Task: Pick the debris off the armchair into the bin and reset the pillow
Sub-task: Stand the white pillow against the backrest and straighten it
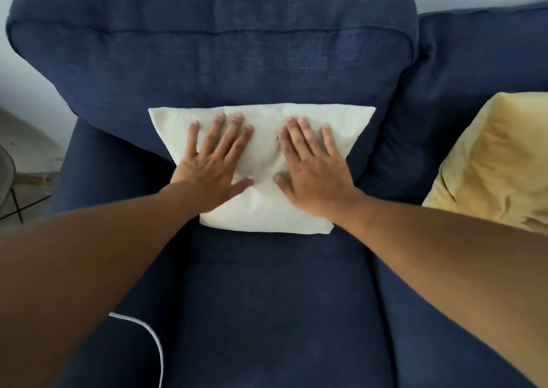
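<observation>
Both forearms reaching over seat, left hand (pixel 213 162) and right hand (pixel 311 165) flat, fingers spread, gripping nothing, pressing pillow (pixel 261 209) leaning on armchair (pixel 207 46) backrest, long axis crosswise, equally near both.

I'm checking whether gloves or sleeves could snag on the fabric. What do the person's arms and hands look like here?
Both arms are bare as far as the view shows: no sleeves, gloves, watch or bracelets. The left hand and right hand show no rings on the visible fingers, and the nails look short. A thin white cable curves below the left forearm; where it connects cannot be seen.
</observation>
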A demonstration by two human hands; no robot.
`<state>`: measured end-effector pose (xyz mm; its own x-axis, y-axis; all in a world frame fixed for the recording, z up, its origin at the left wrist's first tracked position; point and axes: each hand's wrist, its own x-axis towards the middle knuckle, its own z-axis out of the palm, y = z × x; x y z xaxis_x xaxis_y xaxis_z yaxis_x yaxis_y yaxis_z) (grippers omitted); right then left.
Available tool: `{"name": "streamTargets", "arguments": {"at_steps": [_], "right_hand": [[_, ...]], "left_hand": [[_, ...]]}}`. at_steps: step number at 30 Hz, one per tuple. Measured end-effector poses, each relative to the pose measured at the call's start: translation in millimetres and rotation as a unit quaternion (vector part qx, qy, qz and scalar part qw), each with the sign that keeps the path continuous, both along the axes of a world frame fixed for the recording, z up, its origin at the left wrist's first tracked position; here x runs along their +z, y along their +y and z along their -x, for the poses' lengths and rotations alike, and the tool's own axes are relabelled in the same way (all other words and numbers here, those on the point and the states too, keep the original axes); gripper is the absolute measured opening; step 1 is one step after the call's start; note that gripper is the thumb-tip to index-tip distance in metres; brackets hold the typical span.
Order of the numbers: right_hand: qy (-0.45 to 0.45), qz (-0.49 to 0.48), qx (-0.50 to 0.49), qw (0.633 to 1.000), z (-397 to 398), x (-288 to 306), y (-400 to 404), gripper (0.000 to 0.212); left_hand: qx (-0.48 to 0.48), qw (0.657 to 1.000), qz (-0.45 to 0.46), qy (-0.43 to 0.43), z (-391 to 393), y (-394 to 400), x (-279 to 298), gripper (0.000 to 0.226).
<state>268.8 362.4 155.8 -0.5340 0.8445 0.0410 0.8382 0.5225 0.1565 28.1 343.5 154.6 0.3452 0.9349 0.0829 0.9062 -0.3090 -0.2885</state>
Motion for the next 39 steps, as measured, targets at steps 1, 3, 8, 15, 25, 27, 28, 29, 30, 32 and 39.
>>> {"name": "streamTargets", "arguments": {"at_steps": [1, 3, 8, 15, 25, 27, 28, 29, 30, 32, 39], "right_hand": [[-0.004, 0.006, -0.011, 1.0, -5.7, 0.1, 9.7, 0.086], [-0.004, 0.005, -0.021, 1.0, -16.2, 1.3, 25.8, 0.086], [0.004, -0.015, -0.017, 1.0, -36.4, 2.3, 45.7, 0.08], [0.034, -0.029, -0.085, 0.995, -63.9, 10.7, 47.9, 0.071], [0.004, -0.031, 0.054, 0.998, -29.5, -25.9, -34.0, 0.075], [0.008, -0.001, 0.0, 1.0, -28.2, -35.2, -35.6, 0.088], [0.029, 0.008, -0.039, 0.999, -29.5, -37.1, -34.2, 0.096], [0.072, 0.011, -0.085, 0.994, -30.0, -37.6, -32.0, 0.101], [0.143, 0.015, -0.143, 0.979, -30.5, -37.5, -29.4, 0.105], [0.342, 0.05, -0.296, 0.89, -28.9, -35.1, -22.5, 0.106], [0.59, 0.055, -0.375, 0.713, -38.2, 0.0, 30.3, 0.034]], "left_hand": [[0.006, 1.0, 0.0, -0.001, 5.8, 4.7, -1.4, 0.098], [0.006, 1.0, 0.006, 0.0, 15.0, 15.3, -2.1, 0.095], [0.051, 0.999, -0.004, -0.004, 35.5, 31.7, 2.1, 0.086], [0.177, 0.982, -0.028, -0.053, 67.4, 28.6, 15.8, 0.075], [-0.101, 0.994, -0.043, -0.013, 29.5, -8.5, 2.2, 0.085], [-0.131, 0.991, -0.026, 0.02, 15.0, -10.6, -5.2, 0.091], [-0.122, 0.992, -0.022, 0.021, 8.6, -9.5, -7.6, 0.094], [-0.096, 0.995, -0.021, 0.007, 3.8, -6.7, -8.4, 0.096], [-0.057, 0.998, -0.024, -0.022, 0.0, -2.5, -8.0, 0.097], [0.04, 0.994, -0.036, -0.096, -2.2, 7.0, -3.7, 0.087], [0.158, 0.976, -0.033, -0.144, 27.5, 38.0, 20.4, 0.041]]}}
